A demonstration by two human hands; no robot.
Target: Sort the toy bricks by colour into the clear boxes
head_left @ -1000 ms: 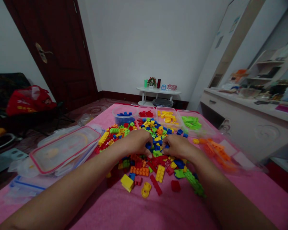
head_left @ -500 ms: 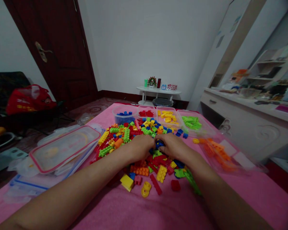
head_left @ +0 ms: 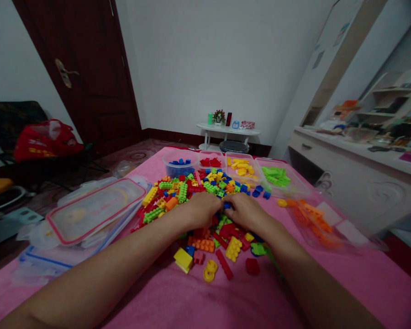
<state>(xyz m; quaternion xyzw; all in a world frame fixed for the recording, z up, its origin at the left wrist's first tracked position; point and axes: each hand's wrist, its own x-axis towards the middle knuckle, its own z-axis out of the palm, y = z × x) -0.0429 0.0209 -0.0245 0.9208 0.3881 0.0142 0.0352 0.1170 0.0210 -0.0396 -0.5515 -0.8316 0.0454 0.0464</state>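
My left hand and my right hand meet over a loose pile of coloured building bricks. Between my right thumb and fingers shows a blue building brick. My left fingers are curled close against it; their tips are hidden, so what they hold cannot be made out. Just in front of my hands lie a yellow brick, a long red brick, an orange brick and a yellow figure-eight piece.
Behind the pile stand clear containers with blue bricks, red bricks, yellow bricks and green bricks. To the right, another holds orange bricks. Stacked clear lids lie left on the pink cloth.
The whole view has shifted slightly. My hands stay together over the pile; my right fingers have closed in, and less of the blue brick shows between them.
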